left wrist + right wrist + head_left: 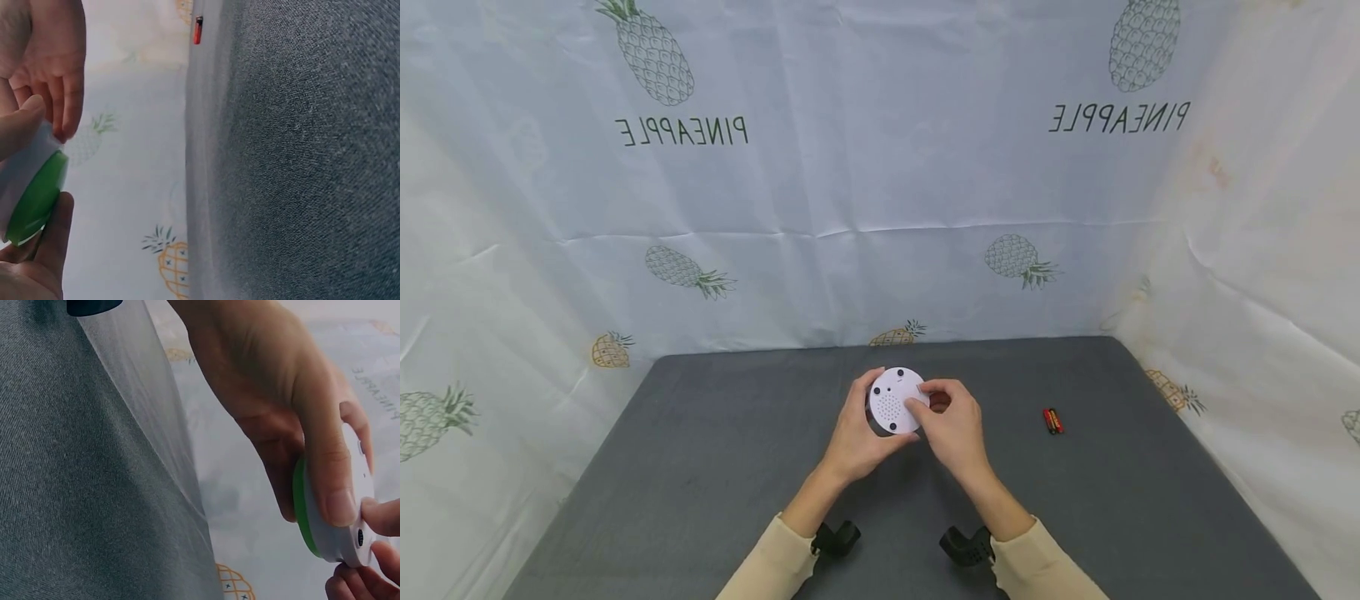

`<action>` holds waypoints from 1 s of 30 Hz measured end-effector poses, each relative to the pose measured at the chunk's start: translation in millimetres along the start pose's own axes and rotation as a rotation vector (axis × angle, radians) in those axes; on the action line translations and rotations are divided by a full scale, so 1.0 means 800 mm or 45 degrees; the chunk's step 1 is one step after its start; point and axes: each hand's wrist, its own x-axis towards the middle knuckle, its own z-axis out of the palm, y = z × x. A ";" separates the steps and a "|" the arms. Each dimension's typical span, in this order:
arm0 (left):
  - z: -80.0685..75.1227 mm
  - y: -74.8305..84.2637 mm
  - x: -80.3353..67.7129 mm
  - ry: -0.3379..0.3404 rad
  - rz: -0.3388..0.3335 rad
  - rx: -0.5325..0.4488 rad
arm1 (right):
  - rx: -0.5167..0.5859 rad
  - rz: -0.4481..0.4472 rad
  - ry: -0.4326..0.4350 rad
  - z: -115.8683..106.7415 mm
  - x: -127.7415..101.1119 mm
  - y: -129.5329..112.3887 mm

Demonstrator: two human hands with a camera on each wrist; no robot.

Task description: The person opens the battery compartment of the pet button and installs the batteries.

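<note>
My left hand [853,437] grips a round white device [889,406] by its rim, above the dark table. Its flat underside faces the head camera, with a patch of small holes and several dark round feet. A green domed side [39,199] shows on the opposite face in the left wrist view. At the device's right edge, my right hand [957,423] pinches it, the thumb lying on the underside. In the right wrist view, the right fingertips [382,519] touch the white face [362,472]. What lies under the right thumb is hidden.
Two small red and black batteries [1053,421] lie side by side on the dark grey tabletop [737,450], right of the hands. A pale curtain [865,167] with pineapple prints hangs behind the table and along both sides.
</note>
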 end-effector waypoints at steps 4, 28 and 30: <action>0.001 0.000 0.000 -0.007 0.000 0.013 | -0.007 0.023 0.006 -0.001 0.000 -0.002; 0.000 -0.002 -0.001 0.011 -0.074 0.041 | -0.042 -0.168 0.050 0.006 -0.007 -0.003; -0.001 -0.002 -0.002 0.000 -0.082 0.025 | -0.028 -0.181 0.046 0.006 -0.007 -0.001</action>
